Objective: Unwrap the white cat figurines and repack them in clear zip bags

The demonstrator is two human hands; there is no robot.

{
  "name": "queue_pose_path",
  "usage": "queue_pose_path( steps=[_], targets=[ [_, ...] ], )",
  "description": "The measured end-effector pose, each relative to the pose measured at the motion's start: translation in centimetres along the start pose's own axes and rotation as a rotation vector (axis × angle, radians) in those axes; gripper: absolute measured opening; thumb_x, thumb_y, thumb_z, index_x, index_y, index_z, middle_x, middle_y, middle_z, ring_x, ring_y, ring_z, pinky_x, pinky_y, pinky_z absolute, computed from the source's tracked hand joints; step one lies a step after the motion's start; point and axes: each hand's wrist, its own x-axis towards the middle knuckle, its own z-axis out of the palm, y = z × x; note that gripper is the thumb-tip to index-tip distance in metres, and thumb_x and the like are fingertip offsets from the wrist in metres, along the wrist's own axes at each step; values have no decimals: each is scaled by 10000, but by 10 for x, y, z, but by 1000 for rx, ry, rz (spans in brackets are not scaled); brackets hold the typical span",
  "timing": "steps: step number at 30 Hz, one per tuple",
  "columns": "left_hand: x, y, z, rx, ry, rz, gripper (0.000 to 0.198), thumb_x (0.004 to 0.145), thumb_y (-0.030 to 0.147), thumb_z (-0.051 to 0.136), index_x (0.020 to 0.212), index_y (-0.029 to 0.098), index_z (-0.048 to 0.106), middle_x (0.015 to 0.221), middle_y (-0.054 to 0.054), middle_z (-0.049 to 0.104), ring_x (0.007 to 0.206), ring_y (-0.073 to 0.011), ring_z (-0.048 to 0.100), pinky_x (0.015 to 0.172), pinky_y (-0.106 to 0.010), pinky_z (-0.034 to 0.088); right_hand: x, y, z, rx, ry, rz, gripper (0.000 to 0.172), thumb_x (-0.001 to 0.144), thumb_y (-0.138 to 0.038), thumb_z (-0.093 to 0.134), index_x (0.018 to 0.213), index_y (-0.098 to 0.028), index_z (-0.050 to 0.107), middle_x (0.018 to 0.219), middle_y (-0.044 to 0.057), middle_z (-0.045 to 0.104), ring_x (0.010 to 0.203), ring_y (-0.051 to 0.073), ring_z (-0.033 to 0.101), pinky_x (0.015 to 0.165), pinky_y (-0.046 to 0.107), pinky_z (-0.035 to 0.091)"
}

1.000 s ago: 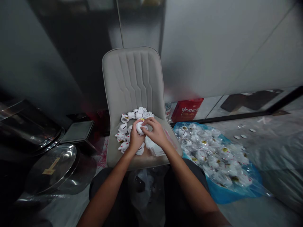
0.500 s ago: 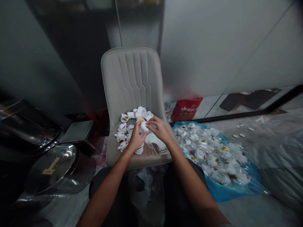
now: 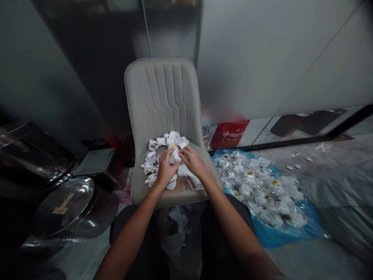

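Observation:
Over the seat of a grey padded chair (image 3: 157, 198), my left hand (image 3: 166, 169) is wrapped round a white cat figurine (image 3: 175, 156) with a yellow mark on it. The fingers of my right hand (image 3: 192, 161) are closed against the figurine's right side. Whether they also pinch a small piece there is hidden. Left of my hands lie several white figurine parts (image 3: 150, 157), some with dark slots, and cat heads with red ears (image 3: 148, 168). Behind them is a pile of white pieces (image 3: 173, 136). A clear plastic bag (image 3: 188, 171) lies under my right hand.
On the floor at right, a blue plastic bag (image 3: 274, 239) holds many wrapped white figurines. Small white discs (image 3: 290, 167) lie beyond it. A red bag (image 3: 229, 135) leans by the wall. Shiny metal canisters (image 3: 70, 206) and a dark box (image 3: 96, 161) stand at left.
The figurine has tipped slightly in my hands, and my left fingers have shifted up over it. My right hand has moved a little, staying at the figurine's side.

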Motion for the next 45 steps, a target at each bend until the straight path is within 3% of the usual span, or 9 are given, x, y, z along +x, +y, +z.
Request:
queue_pose_path(
  steps=[11, 16, 20, 22, 25, 31, 34, 38, 45],
  targets=[
    [3, 8, -8, 21, -9, 7, 460, 803, 207, 736, 1232, 219, 572, 1254, -101, 627, 1225, -268, 528, 1100, -460, 399, 3, -9, 11, 233, 85, 157, 201, 941, -325, 520, 884, -181, 649, 864, 39, 581, 816, 178, 564, 796, 307, 471],
    [9, 9, -7, -356, 41, -291, 459, 880, 371, 648, 1290, 210, 520, 1302, -111, 598, 1197, -225, 580, 1003, -357, 478, 1, -6, -1, 397, 41, 156, 259, 917, -380, 546, 1102, -205, 594, 1052, 55, 606, 935, 177, 590, 836, 321, 499],
    [15, 7, -6, -620, 116, -548, 365, 874, 472, 625, 1121, 209, 568, 1162, -81, 653, 1087, -203, 623, 915, -310, 512, -6, -13, 2, 403, -180, 110, 597, 846, -353, 642, 1389, -237, 423, 1297, 106, 528, 1010, 187, 612, 845, 345, 541],
    [16, 7, -4, -794, 107, -659, 403, 841, 500, 660, 1111, 222, 549, 1129, -63, 656, 1025, -189, 638, 873, -302, 526, -7, -19, 10, 316, -155, 38, 705, 829, -346, 667, 1449, -226, 353, 1400, 144, 468, 1181, 236, 560, 957, 400, 515],
    [15, 9, -2, -1009, 45, -729, 440, 837, 506, 673, 1160, 247, 523, 1145, -41, 647, 1002, -162, 640, 875, -287, 523, -5, -22, 20, 176, -12, -31, 651, 868, -357, 635, 1442, -200, 370, 1416, 165, 474, 1335, 275, 454, 1106, 462, 405],
    [13, 3, -4, -750, -16, -608, 359, 888, 451, 637, 1159, 232, 551, 1281, -80, 586, 1149, -195, 599, 1008, -345, 472, 0, 14, -9, 52, 109, 91, 537, 882, -399, 609, 1337, -174, 434, 1296, 160, 580, 1142, 271, 586, 973, 417, 487],
    [14, -8, -5, -503, -6, -473, 255, 928, 352, 580, 1140, 213, 550, 1244, -96, 602, 1124, -194, 607, 1005, -360, 476, -2, 33, -30, -145, 83, 225, 482, 848, -416, 634, 1231, -166, 484, 1152, 142, 630, 977, 271, 625, 872, 404, 505],
    [16, -20, -8, -294, -44, -336, 209, 927, 259, 546, 1127, 201, 555, 1159, -96, 631, 1092, -199, 615, 963, -372, 506, -4, 37, -36, -236, 14, 230, 383, 855, -410, 622, 1152, -188, 522, 1087, 102, 638, 922, 247, 623, 834, 363, 493],
    [12, -17, -16, 55, -458, -41, 284, 909, 151, 512, 1175, 179, 606, 1233, -116, 618, 1163, -232, 592, 1048, -405, 458, -7, 37, -14, -263, -114, 177, 361, 860, -311, 645, 1180, -171, 552, 1151, 121, 618, 1015, 247, 610, 890, 336, 465]
  ],
)
